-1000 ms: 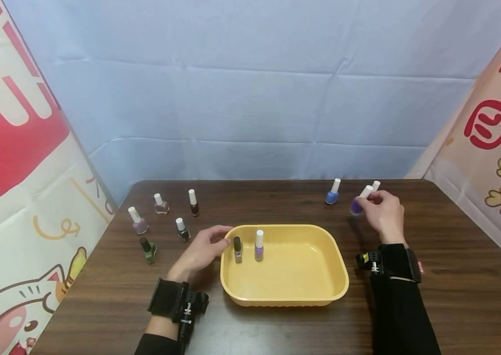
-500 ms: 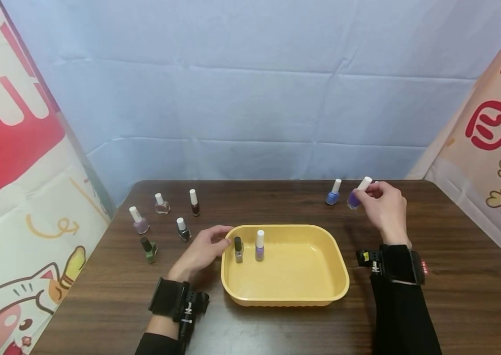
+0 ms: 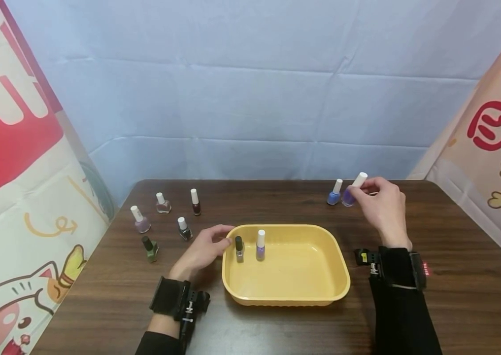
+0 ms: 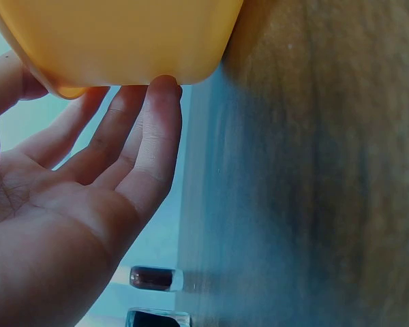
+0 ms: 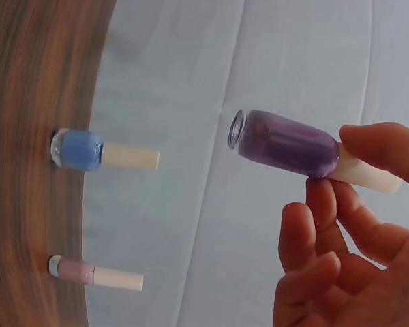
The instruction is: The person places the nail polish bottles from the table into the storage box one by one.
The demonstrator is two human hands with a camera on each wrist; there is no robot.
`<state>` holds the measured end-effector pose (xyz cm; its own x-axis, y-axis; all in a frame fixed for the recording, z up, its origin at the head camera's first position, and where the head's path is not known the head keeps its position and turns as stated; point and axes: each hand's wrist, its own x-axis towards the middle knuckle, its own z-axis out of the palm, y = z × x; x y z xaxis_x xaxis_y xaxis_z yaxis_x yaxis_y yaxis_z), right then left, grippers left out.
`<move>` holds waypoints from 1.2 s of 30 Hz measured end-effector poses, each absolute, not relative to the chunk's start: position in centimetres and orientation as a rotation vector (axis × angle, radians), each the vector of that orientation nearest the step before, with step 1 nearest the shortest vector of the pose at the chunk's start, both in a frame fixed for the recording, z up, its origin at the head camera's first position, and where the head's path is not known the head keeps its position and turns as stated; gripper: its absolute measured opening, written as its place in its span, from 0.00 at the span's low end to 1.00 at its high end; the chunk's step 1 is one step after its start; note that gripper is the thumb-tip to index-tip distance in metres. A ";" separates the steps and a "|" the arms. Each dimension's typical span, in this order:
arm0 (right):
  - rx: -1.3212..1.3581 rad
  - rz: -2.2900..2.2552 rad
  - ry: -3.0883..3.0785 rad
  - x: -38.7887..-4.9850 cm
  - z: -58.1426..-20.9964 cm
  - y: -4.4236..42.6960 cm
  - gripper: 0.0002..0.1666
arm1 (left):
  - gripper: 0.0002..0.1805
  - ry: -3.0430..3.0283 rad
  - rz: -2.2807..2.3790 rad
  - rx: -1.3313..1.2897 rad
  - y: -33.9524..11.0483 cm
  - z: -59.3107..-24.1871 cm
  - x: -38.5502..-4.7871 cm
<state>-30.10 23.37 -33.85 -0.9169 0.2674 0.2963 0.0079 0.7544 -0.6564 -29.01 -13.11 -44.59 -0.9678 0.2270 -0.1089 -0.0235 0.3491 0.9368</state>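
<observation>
My right hand pinches the white cap of a purple nail polish bottle between thumb and fingers. The bottle is tilted and clear of the table, base down. Close by stand a blue nail polish bottle and a pink one, which my right hand hides in the head view. My left hand touches the left side of a yellow tray, its fingers extended against the outer wall. Inside the tray, at the left, stand a dark-capped bottle and a lilac bottle with a white cap.
Left of the tray stand several more bottles: a green one, a pale mauve one, a clear-looking one, a dark red one and a black one. A blue cloth hangs behind the table.
My right hand has lifted the purple bottle and carried it slightly left, nearer the blue bottle. The left hand stays at the tray.
</observation>
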 end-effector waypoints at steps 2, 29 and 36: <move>-0.191 0.956 -2.575 -30.1 -33.8 23.1 0.26 | 0.19 2.387 1.668 0.182 -13.1 -44.6 -29.0; 0.080 0.881 -2.666 -28.8 -32.9 19.3 0.18 | 0.19 2.384 1.651 0.172 -13.2 -44.9 -29.2; 0.119 0.846 -2.705 -28.9 -33.0 18.4 0.15 | 0.19 2.385 1.653 0.185 -13.2 -44.8 -29.2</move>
<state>-28.93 18.36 -32.98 -0.9504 0.0113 0.3107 -0.1678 0.8227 -0.5432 -29.19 -13.20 -44.77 -0.9648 0.2346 -0.1186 -0.0287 0.3546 0.9346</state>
